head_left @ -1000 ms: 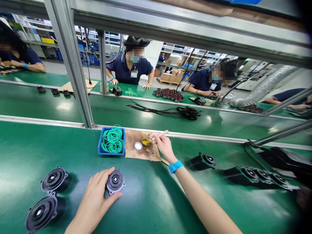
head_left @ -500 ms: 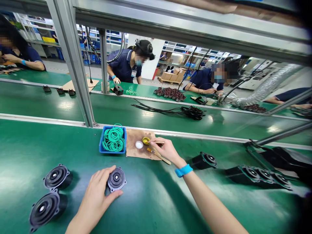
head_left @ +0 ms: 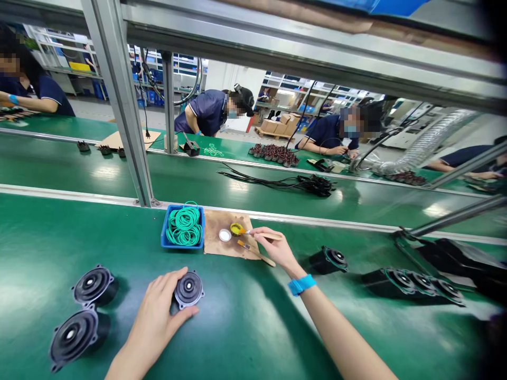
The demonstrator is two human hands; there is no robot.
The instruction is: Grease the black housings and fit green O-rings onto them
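Observation:
My left hand (head_left: 160,303) grips a round black motor housing (head_left: 189,290) by its sides, thumb and fingers around the rim, on the green bench. In my right hand (head_left: 277,248) is a small wooden-handled brush (head_left: 266,235), its bristles at the mouth of a little pot of yellow paste (head_left: 236,229). Beside the pot lies a white round lid (head_left: 225,235). A second brush (head_left: 257,253) rests on the stained cardboard (head_left: 214,247) below my right hand. Left of the cardboard, a blue bin (head_left: 163,237) holds green rubber rings (head_left: 185,226).
Two black housings (head_left: 93,286) stand at the left. On the right are one housing (head_left: 328,259) and a row of several (head_left: 412,285) with green rings. A metal post (head_left: 119,100) rises at the bench's back. Black cables (head_left: 277,182) lie beyond the rail; several co-workers sit opposite.
My right hand has shifted slightly right and down, and the brush's bristles now show at the pot. My left hand keeps the housing in place.

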